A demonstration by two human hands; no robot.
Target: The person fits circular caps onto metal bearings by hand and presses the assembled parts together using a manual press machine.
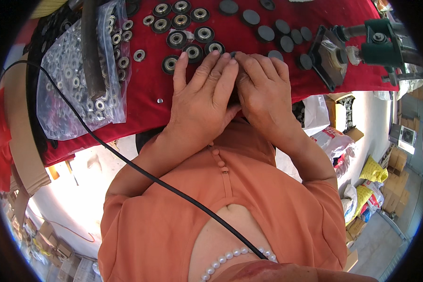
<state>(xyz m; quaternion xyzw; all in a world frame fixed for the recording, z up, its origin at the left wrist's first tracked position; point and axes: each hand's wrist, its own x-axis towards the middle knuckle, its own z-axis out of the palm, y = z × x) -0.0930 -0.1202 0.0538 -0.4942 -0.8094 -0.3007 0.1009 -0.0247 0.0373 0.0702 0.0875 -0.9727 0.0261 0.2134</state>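
Observation:
My left hand (203,87) lies palm down over the red cloth (148,101), its fingers stretched out and spread. The fingertips reach beside black wheels with metal bearings in their centres, one of them this wheel (169,64). My right hand (264,87) is pressed against it, fingers curled downward. A small dark piece shows at the fingertips between the hands; what the right fingers grip is mostly hidden. Several plain black discs (265,33) lie beyond my right hand. More bearing-fitted wheels (204,34) sit in a group beyond my left hand.
On the left, a clear plastic bag (56,110) holds many small metal bearings, with a dark bar (93,61) across it. A loose bearing (139,55) lies nearby. A green metal fixture (383,42) stands at right. A black cable (141,169) crosses the view. Boxes (395,188) stand on the floor.

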